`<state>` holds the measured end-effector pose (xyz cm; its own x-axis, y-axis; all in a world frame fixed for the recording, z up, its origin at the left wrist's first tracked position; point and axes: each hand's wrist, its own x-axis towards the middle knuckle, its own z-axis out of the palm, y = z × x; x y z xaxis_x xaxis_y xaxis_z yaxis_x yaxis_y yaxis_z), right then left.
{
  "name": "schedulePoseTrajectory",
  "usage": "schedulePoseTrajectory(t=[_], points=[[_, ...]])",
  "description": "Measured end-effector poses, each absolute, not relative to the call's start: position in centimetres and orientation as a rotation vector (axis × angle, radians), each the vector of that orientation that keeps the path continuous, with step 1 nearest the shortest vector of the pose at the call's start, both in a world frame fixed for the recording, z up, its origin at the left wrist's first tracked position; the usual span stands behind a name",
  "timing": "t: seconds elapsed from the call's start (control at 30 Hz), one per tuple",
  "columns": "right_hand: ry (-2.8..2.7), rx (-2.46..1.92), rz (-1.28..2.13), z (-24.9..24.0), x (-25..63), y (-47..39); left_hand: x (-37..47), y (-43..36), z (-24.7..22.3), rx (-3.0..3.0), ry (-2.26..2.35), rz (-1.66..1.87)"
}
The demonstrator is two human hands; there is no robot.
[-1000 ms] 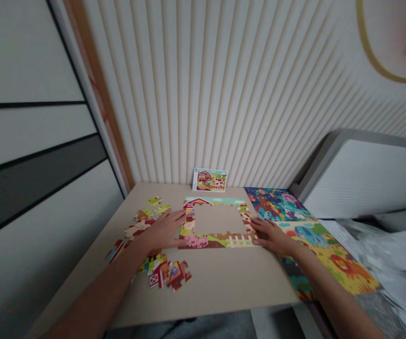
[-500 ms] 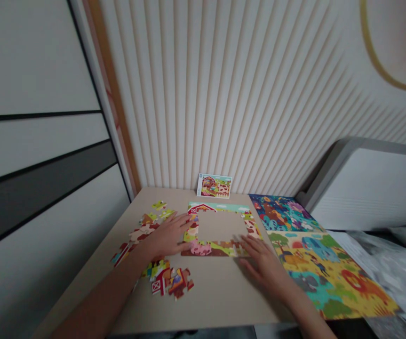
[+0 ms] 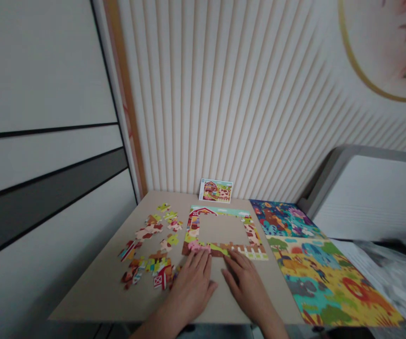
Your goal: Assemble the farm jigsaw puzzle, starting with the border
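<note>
A rectangular border of joined jigsaw pieces, the puzzle frame (image 3: pixel 255 252), lies on the table with a bare middle. My left hand (image 3: pixel 194 278) lies flat, fingertips on the frame's lower left edge by the pink pig. Beside it, my right hand (image 3: pixel 247 280) has its fingers spread and its fingertips at the middle of the lower edge. Neither hand grips anything. To the left are loose jigsaw pieces (image 3: pixel 148 230) in scattered groups; the red barn pieces (image 3: pixel 160 280) are partly covered by my left hand. A small picture card (image 3: pixel 216 190) of the farm scene leans on the wall behind.
Two finished puzzles lie on the right: a dark blue one (image 3: pixel 283 219) at the back and a yellow animal one (image 3: pixel 330 282) in front. Beyond them are clear plastic wrapping (image 3: pixel 393 268) and a white panel (image 3: pixel 375 197). A ribbed wall (image 3: pixel 206 94) borders the table's back.
My left hand has moved from the frame's left side to its lower left edge, uncovering loose pieces. My right hand has shifted left along the lower edge. The view has tilted slightly.
</note>
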<state>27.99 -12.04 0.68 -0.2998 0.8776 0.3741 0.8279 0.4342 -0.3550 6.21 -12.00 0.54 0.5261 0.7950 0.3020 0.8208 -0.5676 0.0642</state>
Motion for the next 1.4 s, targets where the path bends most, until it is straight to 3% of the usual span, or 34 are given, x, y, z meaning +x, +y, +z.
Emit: schedulePoseTrajectory(t=[0.27, 0.57, 1.4], points=[[-2.196, -1.426, 0.104, 0.1, 28.1, -12.0, 7.1, -12.5, -1.0, -2.601, -1.51, -0.673], [-2.046, -1.627, -0.08, -0.9, 28.2, -11.9, 7.2, -12.2, -1.1, -2.63, -1.477, -0.669], [-2.095, -1.593, -0.101, -1.5, 28.7, -11.5, 7.4, -13.0, 0.5, -2.568, -1.464, -0.614]])
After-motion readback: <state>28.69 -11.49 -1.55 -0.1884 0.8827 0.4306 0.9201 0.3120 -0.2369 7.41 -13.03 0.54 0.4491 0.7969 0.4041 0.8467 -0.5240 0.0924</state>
